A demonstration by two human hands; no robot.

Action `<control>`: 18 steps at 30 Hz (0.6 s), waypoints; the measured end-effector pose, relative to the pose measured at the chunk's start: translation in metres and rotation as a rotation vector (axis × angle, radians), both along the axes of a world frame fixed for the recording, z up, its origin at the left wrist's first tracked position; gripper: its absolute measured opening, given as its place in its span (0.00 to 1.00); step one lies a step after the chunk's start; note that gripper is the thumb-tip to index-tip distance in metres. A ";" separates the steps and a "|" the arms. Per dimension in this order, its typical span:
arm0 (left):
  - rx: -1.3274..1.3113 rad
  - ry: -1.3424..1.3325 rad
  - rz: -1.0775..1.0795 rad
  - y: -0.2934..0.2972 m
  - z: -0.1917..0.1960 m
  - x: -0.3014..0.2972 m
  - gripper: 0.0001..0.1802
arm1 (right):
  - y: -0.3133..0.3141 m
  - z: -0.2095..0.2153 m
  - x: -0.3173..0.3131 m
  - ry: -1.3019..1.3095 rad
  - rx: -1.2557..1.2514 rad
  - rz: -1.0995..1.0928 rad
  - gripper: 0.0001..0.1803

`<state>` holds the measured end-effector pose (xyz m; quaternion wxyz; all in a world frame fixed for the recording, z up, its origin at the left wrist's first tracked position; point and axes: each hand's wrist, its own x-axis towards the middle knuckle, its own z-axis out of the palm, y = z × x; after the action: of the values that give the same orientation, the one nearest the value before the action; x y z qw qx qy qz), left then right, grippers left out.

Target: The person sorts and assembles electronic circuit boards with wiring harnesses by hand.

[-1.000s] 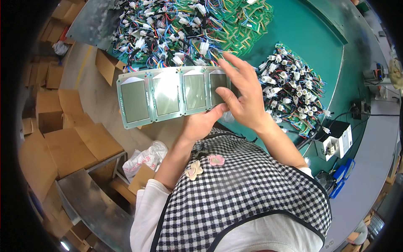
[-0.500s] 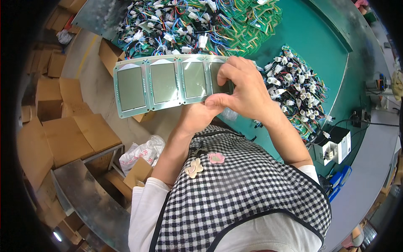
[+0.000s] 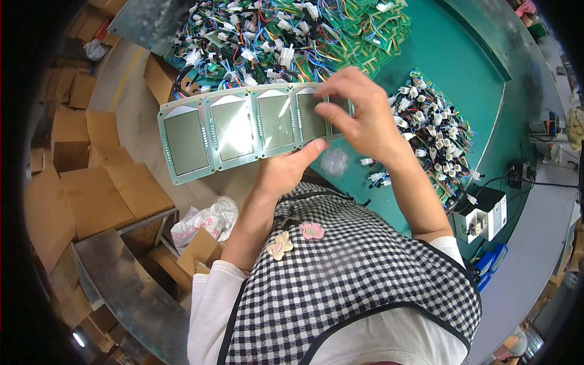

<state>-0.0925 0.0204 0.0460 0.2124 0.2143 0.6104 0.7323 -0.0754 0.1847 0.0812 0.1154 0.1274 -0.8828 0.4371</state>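
Observation:
My left hand [image 3: 286, 170] grips the lower edge of a long circuit board panel [image 3: 254, 126], its thumb on the front near the right end. Several grey rectangular display screens sit side by side on this panel, and light glares off some of them. Over the panel's right end is my right hand [image 3: 359, 112], thumb and forefinger curved apart, hiding part of the last screens. Whether its fingertips touch the surface I cannot tell. Just below the right hand lies a crumpled clear plastic piece [image 3: 334, 162].
Green circuit boards with wires and white connectors [image 3: 267, 42] are heaped beyond the panel. A second wired pile [image 3: 432, 121] lies right on the green table [image 3: 447, 52]. A white-and-black box [image 3: 483, 218] stands near the right edge. Cardboard boxes [image 3: 100, 194] and a white bag [image 3: 210, 222] are left.
The right hand's thumb has come off the panel's lower edge, and its fingers have spread. The panel has shifted slightly left and down in my left hand.

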 end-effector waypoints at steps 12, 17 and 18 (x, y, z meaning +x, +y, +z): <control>0.018 0.019 -0.050 0.001 -0.001 0.001 0.23 | -0.025 -0.020 0.016 0.435 0.285 -0.497 0.14; 0.029 0.012 -0.024 0.007 0.001 0.003 0.21 | -0.022 -0.021 0.013 0.384 -0.017 -0.479 0.10; 0.058 -0.019 -0.006 0.008 0.002 0.004 0.19 | -0.020 -0.016 0.013 0.275 -0.071 -0.413 0.08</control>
<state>-0.0886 0.0284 0.0476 0.2142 0.2154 0.5861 0.7511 -0.0626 0.1646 0.0649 0.3256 -0.0015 -0.8502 0.4136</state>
